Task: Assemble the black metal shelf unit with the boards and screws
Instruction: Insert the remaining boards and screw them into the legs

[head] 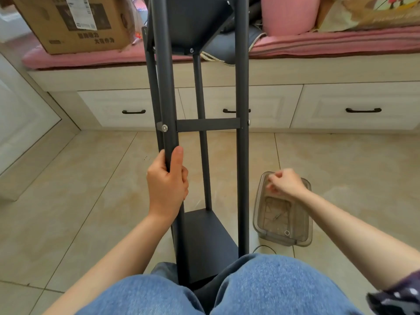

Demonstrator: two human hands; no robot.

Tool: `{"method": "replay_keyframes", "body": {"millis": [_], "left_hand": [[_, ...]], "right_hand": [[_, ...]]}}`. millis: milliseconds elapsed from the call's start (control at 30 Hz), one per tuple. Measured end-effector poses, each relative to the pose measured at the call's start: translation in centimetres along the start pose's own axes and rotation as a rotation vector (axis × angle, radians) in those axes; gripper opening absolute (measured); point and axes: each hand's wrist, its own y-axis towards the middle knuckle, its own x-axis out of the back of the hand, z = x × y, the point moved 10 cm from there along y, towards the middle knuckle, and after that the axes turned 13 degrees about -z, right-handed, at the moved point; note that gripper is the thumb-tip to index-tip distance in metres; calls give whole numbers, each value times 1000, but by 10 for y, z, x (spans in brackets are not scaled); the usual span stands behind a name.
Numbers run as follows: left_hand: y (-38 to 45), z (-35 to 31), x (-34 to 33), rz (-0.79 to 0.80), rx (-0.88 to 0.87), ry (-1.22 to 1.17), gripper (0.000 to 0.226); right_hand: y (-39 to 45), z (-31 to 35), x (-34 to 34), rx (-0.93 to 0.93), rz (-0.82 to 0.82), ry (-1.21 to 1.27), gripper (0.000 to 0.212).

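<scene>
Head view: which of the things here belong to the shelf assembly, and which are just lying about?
Part of the job:
- black shelf frame, left hand gripping its near-left post
- clear plastic tub of small hardware, right hand reaching into it
- screw on the post

Lying about:
- cardboard box
- pink cushion
- drawer cabinet

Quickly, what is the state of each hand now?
Left hand: grips the black metal shelf post.
Right hand: over the clear plastic container, fingers curled; contents cannot be told.
</scene>
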Motion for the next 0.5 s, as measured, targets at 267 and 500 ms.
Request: {"method": "replay_keyframes", "body": {"millis": [267, 500], "left_hand": [[-6, 6, 3, 51, 61, -36, 30], [-12, 6, 5, 91, 59, 19, 22]], "right_hand": [[-45, 157, 84, 7, 44, 542, 34], [-68, 230, 97, -81, 127, 692, 53]]}}
